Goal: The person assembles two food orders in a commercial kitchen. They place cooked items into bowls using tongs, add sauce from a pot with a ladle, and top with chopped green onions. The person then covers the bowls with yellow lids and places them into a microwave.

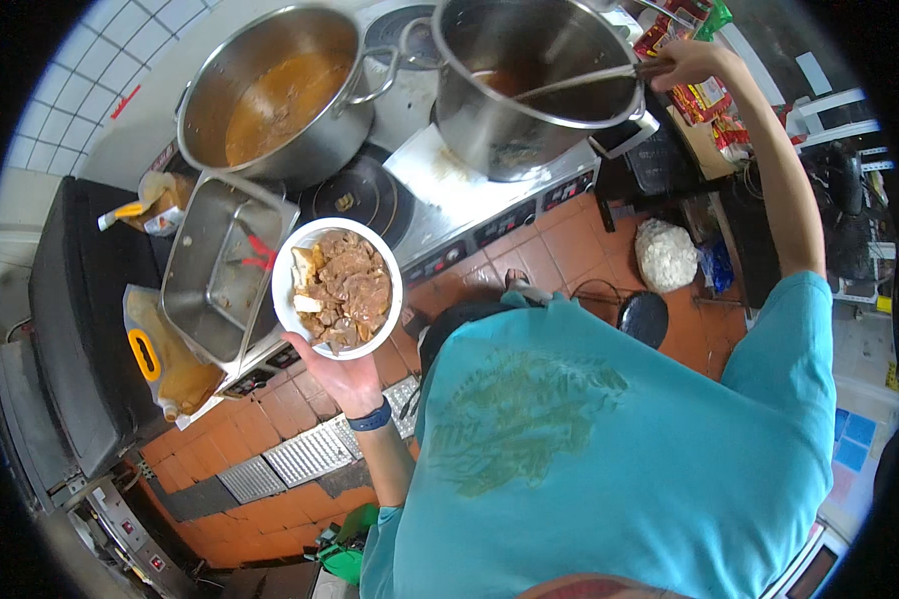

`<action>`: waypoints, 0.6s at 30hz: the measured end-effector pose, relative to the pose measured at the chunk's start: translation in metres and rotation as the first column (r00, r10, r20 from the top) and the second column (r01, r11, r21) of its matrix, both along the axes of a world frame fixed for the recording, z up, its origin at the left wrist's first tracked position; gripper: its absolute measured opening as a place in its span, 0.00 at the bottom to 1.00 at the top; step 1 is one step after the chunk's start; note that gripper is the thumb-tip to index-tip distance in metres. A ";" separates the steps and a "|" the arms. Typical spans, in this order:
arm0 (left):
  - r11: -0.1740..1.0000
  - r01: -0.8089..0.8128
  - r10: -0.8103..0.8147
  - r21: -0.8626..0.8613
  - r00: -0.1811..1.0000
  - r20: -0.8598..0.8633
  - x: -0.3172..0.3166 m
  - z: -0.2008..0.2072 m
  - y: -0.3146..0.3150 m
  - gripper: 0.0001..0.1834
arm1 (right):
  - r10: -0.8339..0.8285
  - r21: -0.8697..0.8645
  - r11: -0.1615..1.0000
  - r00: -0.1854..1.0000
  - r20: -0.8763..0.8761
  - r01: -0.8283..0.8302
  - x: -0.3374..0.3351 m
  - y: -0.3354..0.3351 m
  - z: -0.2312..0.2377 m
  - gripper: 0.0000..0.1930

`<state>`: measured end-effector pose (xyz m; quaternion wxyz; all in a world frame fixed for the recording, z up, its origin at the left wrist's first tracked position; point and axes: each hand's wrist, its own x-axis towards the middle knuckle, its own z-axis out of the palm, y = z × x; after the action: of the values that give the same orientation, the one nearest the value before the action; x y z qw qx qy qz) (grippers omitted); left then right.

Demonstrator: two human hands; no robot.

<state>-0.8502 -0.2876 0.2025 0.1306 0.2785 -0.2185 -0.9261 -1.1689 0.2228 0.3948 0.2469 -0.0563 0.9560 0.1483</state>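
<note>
My left hand (345,377) supports a white bowl (282,317) from its near side, thumb at the rim. Sliced brown meat (350,285) and pale chunks with browned edges fill the bowl. Out to the right, my right hand (687,66) is closed around the grip of a long-handled utensil (579,80). Its shaft slants across the rim into a tall steel pot (489,150), and its head is hidden inside. Dark brown liquid shows low in that pot. A second steel pot (210,140), to the left, contains orange-brown broth with bits in it.
A steel pan (192,290) with red-handled tongs (258,252) stands left of the bowl. Beside it are a yellowish jug (155,364) and a plastic container (160,200). A dark round hob (360,205) lies behind the bowl. Red packets (704,100) are at the far right.
</note>
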 end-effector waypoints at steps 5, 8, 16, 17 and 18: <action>0.998 -0.048 0.046 -0.036 0.998 -0.045 -0.021 -0.011 0.092 0.38 | 0.039 -0.199 0.979 0.925 0.378 0.040 -0.039 -0.001 0.008 0.11; 0.991 -0.074 0.072 -0.109 0.997 -0.026 -0.027 -0.020 0.146 0.38 | 0.100 -0.145 0.987 0.975 0.200 -0.072 -0.032 -0.006 0.041 0.14; 0.980 -0.130 0.140 -0.151 0.989 0.054 -0.041 -0.025 0.217 0.37 | 0.456 0.078 0.868 0.851 0.261 -0.490 -0.033 -0.009 0.085 0.16; 0.979 -0.121 0.128 -0.163 0.991 0.031 -0.044 -0.025 0.219 0.37 | 0.539 0.063 0.823 0.812 0.223 -0.564 -0.033 -0.007 0.073 0.16; 0.978 -0.123 0.130 -0.167 0.991 0.031 -0.046 -0.026 0.221 0.36 | 0.616 0.053 0.772 0.766 0.185 -0.634 -0.032 -0.005 0.058 0.16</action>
<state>-0.8963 -0.0662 0.1767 0.2071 0.2994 -0.2791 -0.8886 -1.2006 0.2175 0.4532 0.2605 -0.3692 0.8501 0.2706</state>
